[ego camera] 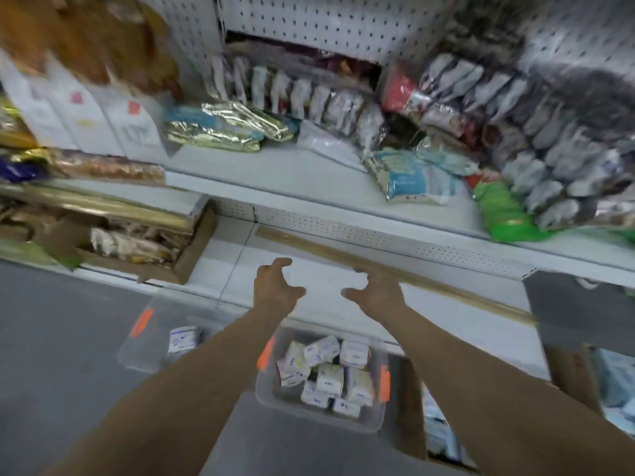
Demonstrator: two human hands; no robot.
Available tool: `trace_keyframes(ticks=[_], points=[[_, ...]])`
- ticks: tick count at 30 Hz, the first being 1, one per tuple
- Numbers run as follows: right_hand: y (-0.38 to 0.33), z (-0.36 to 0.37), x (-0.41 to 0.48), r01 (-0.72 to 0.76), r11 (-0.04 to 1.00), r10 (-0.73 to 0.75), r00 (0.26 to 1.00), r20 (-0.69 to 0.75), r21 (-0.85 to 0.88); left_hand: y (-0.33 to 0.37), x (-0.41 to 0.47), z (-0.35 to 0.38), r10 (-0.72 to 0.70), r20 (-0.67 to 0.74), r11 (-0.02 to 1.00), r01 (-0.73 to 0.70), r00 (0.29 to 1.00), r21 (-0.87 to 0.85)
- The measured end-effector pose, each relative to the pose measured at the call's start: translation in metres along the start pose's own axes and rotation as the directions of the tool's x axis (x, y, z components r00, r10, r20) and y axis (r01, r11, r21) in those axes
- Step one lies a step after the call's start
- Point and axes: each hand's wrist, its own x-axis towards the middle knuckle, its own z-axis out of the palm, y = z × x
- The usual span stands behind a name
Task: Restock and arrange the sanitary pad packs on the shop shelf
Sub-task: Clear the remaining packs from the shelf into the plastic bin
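Standing nearest on the floor, a clear bin [375,424] holds a loose jumble of sanitary pad packs [326,371]. Its lid [142,348] lies just to the left with a single pack [184,340] on it.

Above the bin both forearms reach forward. The left hand [278,286] and right hand [378,293] hover over the bare lower shelf [446,324], palms turned toward each other. The fingers are spread and loosely curled, and neither hand holds anything.

Likely hazards:
- A two-handed scoop from the unstacked bin could let smooth packs slide out between the fingers.
- Packs set on end on the lower shelf may topple unless something braces them.

Farther back, on the upper shelf [275,173], an upright row of packs [302,94] leans against the pegboard. Blue-and-white packs [412,176] and a green pack [501,214] lie slumped near the front edge, where a lifted arm could brush them off. Blur hides the labels, so a mismatched pack could go unnoticed.
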Motion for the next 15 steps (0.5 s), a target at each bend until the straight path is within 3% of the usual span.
trace_keyframes(ticks=[8, 15], points=[[-0.147, -0.138, -0.116, 0.279, 0.934, -0.305, 0.948, -0.093, -0.224, 0.143, -0.098, -0.171, 0.332, -0.19, 0.934, -0.294, 0.924, 0.202], [-0.281, -0.228, -0.203, 0.456, 0.796, -0.563, 0.8, -0.209, -0.397, 0.227, -0.163, -0.307, 0.468, -0.378, 0.881, -0.387, 0.799, 0.271]])
